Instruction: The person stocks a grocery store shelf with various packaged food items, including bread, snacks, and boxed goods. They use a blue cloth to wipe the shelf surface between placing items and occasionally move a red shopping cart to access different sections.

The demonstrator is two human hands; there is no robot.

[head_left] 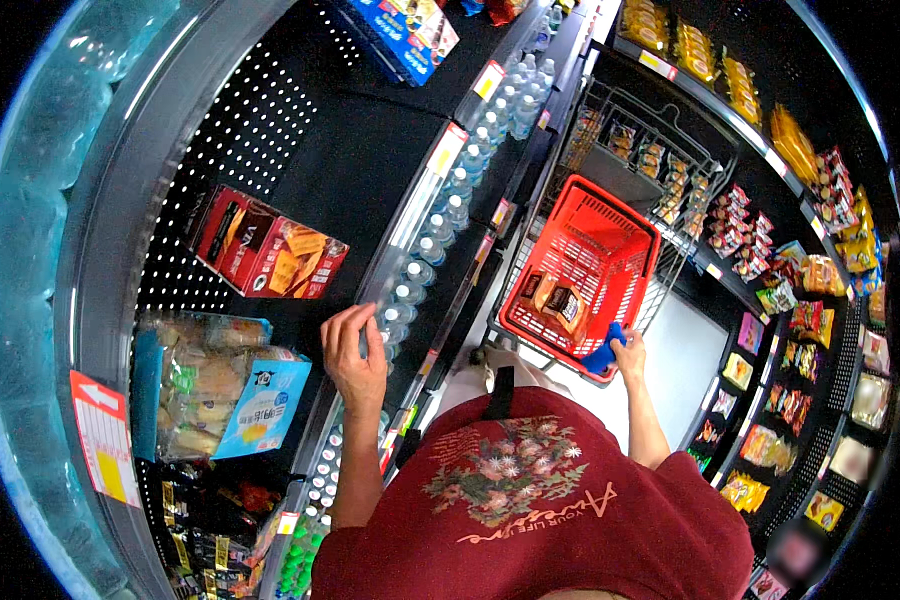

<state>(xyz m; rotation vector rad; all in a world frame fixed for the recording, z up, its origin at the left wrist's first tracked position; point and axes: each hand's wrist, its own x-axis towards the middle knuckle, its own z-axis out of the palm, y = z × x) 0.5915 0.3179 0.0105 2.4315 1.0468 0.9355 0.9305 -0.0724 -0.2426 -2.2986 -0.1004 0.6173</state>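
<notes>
My left hand is raised at the front edge of the shelf on the left. Its fingers are slightly curled, the thumb stands apart, and it holds nothing. Near it are a dark red box with crackers pictured on it and a light blue open carton of wrapped bakery goods. My right hand grips a blue object at the near rim of a red plastic basket; whether that is a cloth or a handle I cannot tell. Packaged bread lies inside the basket, which rests in a metal shopping cart.
Clear water bottles line a lower shelf on the left. A blue box sits further along the upper shelf. Across the aisle, shelves hold yellow packs and bagged snacks. White floor shows right of the cart.
</notes>
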